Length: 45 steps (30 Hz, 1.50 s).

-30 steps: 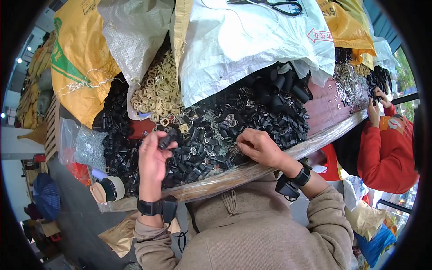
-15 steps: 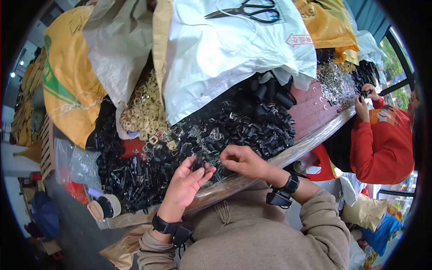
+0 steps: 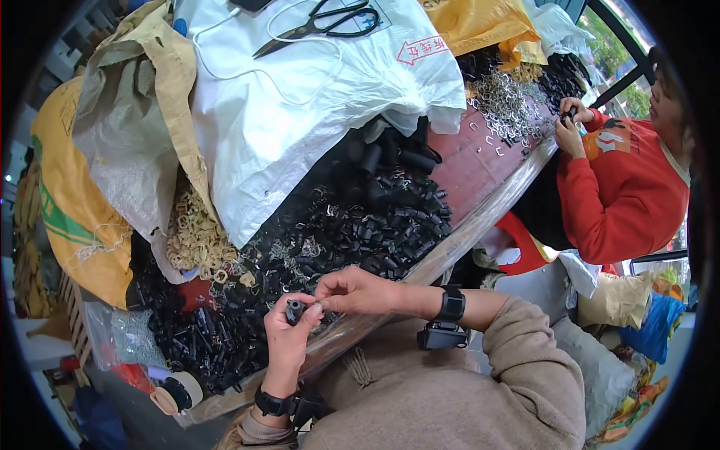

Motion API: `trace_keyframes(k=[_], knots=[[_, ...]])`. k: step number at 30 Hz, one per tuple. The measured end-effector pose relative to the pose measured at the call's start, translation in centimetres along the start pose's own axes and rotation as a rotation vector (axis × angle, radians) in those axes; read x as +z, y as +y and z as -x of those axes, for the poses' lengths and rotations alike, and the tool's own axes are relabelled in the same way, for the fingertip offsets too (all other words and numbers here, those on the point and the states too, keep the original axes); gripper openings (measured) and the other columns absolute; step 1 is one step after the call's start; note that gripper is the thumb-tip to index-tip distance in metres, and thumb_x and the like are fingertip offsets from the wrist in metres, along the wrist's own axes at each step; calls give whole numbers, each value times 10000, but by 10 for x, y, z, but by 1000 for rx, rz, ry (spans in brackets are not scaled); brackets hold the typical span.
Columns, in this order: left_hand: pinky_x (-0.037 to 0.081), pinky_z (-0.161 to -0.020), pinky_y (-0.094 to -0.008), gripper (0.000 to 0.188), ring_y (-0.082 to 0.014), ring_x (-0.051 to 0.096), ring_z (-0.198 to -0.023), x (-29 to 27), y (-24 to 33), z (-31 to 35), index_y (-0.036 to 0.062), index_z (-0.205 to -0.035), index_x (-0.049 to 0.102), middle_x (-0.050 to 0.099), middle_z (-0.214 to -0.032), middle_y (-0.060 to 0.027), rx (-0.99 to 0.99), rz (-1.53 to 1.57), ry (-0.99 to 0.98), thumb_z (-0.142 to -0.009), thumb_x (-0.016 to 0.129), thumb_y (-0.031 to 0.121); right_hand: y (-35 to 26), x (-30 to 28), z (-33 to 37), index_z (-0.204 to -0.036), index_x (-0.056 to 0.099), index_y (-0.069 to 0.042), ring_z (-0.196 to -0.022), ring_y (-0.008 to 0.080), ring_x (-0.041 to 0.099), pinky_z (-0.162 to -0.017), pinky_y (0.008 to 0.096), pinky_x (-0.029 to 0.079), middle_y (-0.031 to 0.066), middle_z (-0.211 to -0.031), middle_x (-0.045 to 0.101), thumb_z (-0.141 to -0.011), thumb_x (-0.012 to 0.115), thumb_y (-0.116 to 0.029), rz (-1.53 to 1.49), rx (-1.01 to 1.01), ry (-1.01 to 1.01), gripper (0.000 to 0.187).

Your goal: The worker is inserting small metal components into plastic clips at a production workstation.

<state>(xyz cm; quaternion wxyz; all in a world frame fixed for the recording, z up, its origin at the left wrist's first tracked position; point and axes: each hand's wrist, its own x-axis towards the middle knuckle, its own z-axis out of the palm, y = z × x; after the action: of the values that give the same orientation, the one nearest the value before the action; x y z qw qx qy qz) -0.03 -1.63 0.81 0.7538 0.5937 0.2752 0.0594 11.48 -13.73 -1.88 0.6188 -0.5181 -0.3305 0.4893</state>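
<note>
My left hand (image 3: 286,337) grips a small black cylindrical part (image 3: 295,310) between thumb and fingers, its round end with a hole facing up. My right hand (image 3: 364,291) meets it from the right, thumb and forefinger pinched together at the left fingertips. Whatever the right fingers hold is too small or hidden to name. Both hands are over the near edge of a heap of small black parts (image 3: 382,217). Small metal rings and clips (image 3: 300,250) lie scattered among them, and a pile of beige rings (image 3: 196,236) sits to the left.
A white woven sack (image 3: 247,142) covers the back, with black-handled scissors (image 3: 319,28) and a white cord on it. A wooden table edge (image 3: 450,244) runs in front of me. A lidded cup (image 3: 178,394) stands at the left. To the right, a person in red (image 3: 607,187) handles a black part.
My hands have come together; the right moved left and down to the left fingertips. The black part now points its end upward. The whole view has shifted and turned.
</note>
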Motion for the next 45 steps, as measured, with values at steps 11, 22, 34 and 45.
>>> trace_keyframes(k=[11, 22, 34, 45], knots=[[412, -509, -192, 99, -89, 511, -543, -3, -10, -5, 5, -746, 546, 553, -647, -36, 4, 26, 53, -720, 632, 47, 0, 3, -1, -803, 549, -41, -537, 16, 371, -466, 166, 313, -48, -645, 474, -822, 548, -197, -248, 180, -27, 156], [397, -487, -180, 117, -74, 501, -518, -4, -16, -5, 15, -734, 551, 547, -601, -20, 25, -10, 103, -738, 637, 94, -6, 10, -1, -806, 539, -22, -657, 35, 440, -570, 191, 383, -32, -706, 514, -830, 531, -139, -108, 107, 18, 120], [375, -474, -179, 154, -61, 486, -510, -11, -16, -3, 16, -709, 559, 537, -584, -5, 24, -68, 37, -745, 642, 140, -7, 9, -1, -810, 542, -34, -589, 37, 414, -519, 185, 354, -40, -677, 490, -835, 526, -161, -80, 117, -40, 131], [381, -475, -185, 176, -58, 482, -509, -8, -15, -6, 16, -703, 563, 532, -580, 3, -7, -10, -20, -741, 652, 163, -2, 6, 0, -839, 535, -26, -550, 32, 342, -487, 178, 286, -39, -676, 471, -835, 528, -175, -258, 195, -42, 149]])
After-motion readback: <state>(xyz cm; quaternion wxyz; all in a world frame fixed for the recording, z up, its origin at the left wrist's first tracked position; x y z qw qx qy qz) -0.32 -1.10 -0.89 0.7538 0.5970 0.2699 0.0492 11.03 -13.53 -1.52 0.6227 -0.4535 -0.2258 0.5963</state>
